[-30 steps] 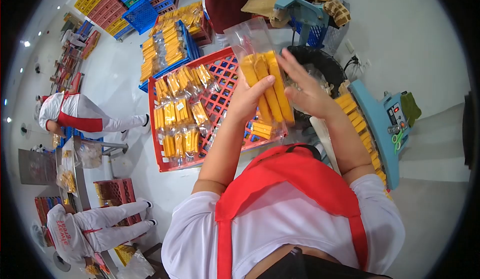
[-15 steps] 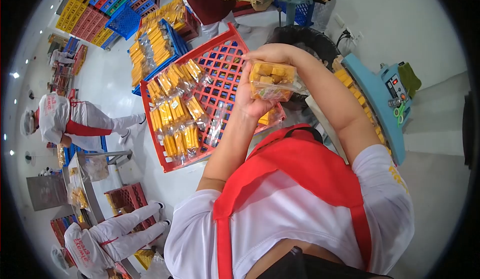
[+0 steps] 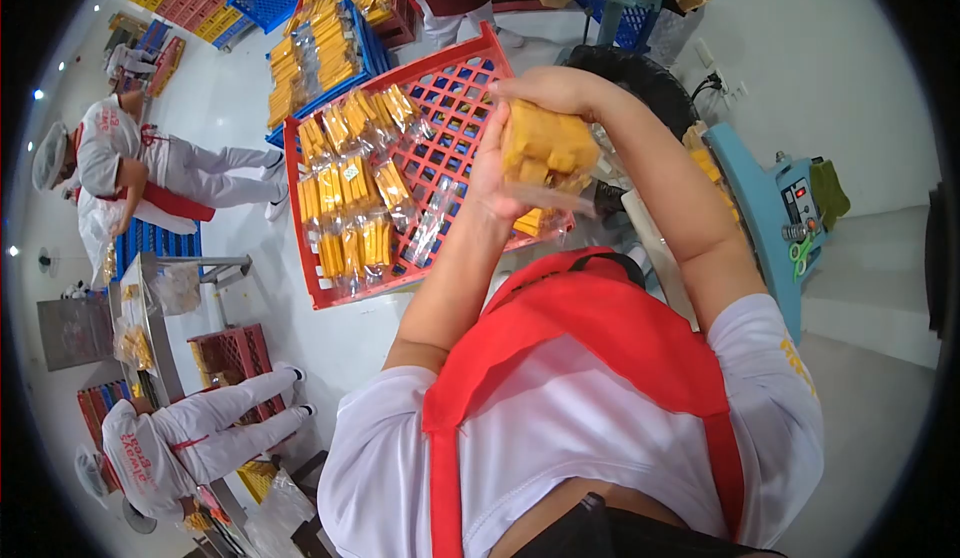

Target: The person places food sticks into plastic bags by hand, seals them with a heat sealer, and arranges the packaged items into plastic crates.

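Between my hands is a clear plastic pack [image 3: 548, 148] of yellow-orange chunky pieces, tilted and slightly blurred. My left hand [image 3: 488, 170] cups its left side, with the fingers partly hidden. My right hand [image 3: 552, 90] curves over its far edge, fingertips meeting the left hand's. Just beyond lies a red plastic crate [image 3: 455, 108] with a lattice bottom. Inside it are rows of clear bags of yellow sticks [image 3: 355, 186] and a flat clear bag [image 3: 432, 228] with little visible in it.
A blue sealing-type machine [image 3: 735, 188] with a control panel and green scissors [image 3: 800, 255] stands at right. Blue crates [image 3: 372, 43] with more bagged sticks sit beyond the red crate. Two co-workers [image 3: 175, 163] are at the left beside a metal table [image 3: 165, 343]; another person stands at the top.
The pack has tilted and turned in my hands, its edge now blurred. The view has shifted slightly. One co-worker at left has changed posture, an arm now reaching down.
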Motion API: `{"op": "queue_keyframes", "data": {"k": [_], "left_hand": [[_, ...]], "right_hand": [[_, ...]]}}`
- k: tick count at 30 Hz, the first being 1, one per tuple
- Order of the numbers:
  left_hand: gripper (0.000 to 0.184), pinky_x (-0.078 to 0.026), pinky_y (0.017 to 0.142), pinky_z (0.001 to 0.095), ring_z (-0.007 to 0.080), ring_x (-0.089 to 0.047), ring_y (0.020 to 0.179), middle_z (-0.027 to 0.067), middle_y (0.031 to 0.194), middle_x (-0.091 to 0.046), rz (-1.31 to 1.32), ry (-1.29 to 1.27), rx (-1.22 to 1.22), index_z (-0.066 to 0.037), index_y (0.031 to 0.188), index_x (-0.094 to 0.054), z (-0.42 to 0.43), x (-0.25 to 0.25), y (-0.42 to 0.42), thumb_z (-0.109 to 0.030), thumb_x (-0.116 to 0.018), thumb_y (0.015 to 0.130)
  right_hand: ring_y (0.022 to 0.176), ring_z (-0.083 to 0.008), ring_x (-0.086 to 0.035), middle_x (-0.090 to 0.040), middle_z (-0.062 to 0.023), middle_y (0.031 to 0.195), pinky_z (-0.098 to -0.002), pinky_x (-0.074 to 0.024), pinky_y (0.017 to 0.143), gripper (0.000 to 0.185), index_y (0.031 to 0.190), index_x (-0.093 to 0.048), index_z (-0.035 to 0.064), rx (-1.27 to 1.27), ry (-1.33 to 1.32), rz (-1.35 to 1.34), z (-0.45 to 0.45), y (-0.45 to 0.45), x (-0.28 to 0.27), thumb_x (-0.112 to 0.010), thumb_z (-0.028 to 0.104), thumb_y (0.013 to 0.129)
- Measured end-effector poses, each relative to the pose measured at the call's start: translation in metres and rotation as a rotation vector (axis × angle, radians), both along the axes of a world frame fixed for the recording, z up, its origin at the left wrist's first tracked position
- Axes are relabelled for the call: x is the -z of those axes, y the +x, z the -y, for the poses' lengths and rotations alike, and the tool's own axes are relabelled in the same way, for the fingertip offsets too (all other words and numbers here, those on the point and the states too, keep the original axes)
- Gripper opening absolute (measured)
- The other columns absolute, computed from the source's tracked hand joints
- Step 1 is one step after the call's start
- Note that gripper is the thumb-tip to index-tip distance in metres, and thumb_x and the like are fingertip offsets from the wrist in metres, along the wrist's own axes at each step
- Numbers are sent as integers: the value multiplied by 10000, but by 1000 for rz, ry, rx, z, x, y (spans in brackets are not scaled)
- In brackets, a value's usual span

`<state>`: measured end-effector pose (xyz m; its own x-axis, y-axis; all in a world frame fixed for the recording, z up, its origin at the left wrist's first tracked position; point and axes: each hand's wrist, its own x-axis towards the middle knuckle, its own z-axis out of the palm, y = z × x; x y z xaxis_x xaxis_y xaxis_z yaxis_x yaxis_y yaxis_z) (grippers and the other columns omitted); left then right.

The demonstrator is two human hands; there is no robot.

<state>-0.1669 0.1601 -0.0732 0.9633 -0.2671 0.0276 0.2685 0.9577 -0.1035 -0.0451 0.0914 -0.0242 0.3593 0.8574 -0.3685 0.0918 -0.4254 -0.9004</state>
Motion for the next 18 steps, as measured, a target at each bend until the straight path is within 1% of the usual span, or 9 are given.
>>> {"op": "queue_keyframes", "data": {"k": [3,5,7,8,9,11,13,15,18], "left_hand": [[505,-386,880,429,274,-494,1024,107,1138,-499,143,94,-66,-83,1181,-427,-13,7,0,-442,-420,827],[493,-393,881,402,267,-499,1021,101,1142,-500,20,208,-193,-65,1169,-438,-25,10,-11,-418,-439,825],[497,-387,889,402,264,-478,1054,104,1169,-482,87,340,-146,-60,1176,-435,-48,9,-26,-411,-442,824],[521,-386,891,403,268,-450,1089,125,1202,-449,154,238,-131,-56,1207,-399,-56,14,-34,-406,-443,823],[521,-386,891,403,268,-450,1089,125,1202,-449,144,234,-139,-56,1207,-399,-61,15,-43,-406,-443,823],[583,-368,908,409,288,-426,1108,153,1238,-397,180,274,-113,-52,1249,-327,-64,14,-62,-441,-422,825],[615,-359,916,412,298,-414,1118,167,1256,-371,192,286,-110,-49,1270,-291,-72,22,-73,-458,-412,827],[645,-346,924,421,315,-402,1124,168,1263,-358,-109,354,-205,-55,1281,-273,-84,52,-88,-509,-359,830],[618,-344,919,411,315,-403,1117,149,1260,-367,-389,523,-294,-104,1289,-277,-130,150,-136,-514,-354,834]], "right_hand": [[784,-138,-539,-596,-89,832,-269,-422,705,505,970,-578,-25,-13,37,378,-11,-4,-9,-515,443,792],[881,-159,-526,-594,-109,877,-291,-400,788,537,1070,-530,-22,124,323,614,-16,1,-4,-538,429,778],[817,-125,-543,-594,-78,843,-264,-424,730,452,1026,-546,-22,281,517,823,-24,20,-6,-579,347,766],[925,-214,-524,-534,-166,1030,-286,-428,788,613,1165,-386,-75,178,273,391,-13,4,-50,-629,294,740],[925,-214,-524,-534,-166,1030,-286,-428,788,613,1165,-386,-75,169,269,381,-13,9,-44,-629,294,740],[715,-72,-536,-587,-30,780,-215,-425,656,278,905,-584,6,-265,295,150,-13,21,-27,-608,236,751],[611,-56,-490,-549,7,662,-189,-389,579,176,775,-597,22,-301,284,-2,-17,9,-9,-614,193,735],[607,-70,-500,-552,4,655,-196,-391,569,157,736,-587,29,-343,266,-125,-25,-7,10,-618,183,731],[590,-45,-493,-548,13,651,-179,-384,539,110,700,-552,43,-234,288,-317,-35,-38,66,-598,130,750]]}}
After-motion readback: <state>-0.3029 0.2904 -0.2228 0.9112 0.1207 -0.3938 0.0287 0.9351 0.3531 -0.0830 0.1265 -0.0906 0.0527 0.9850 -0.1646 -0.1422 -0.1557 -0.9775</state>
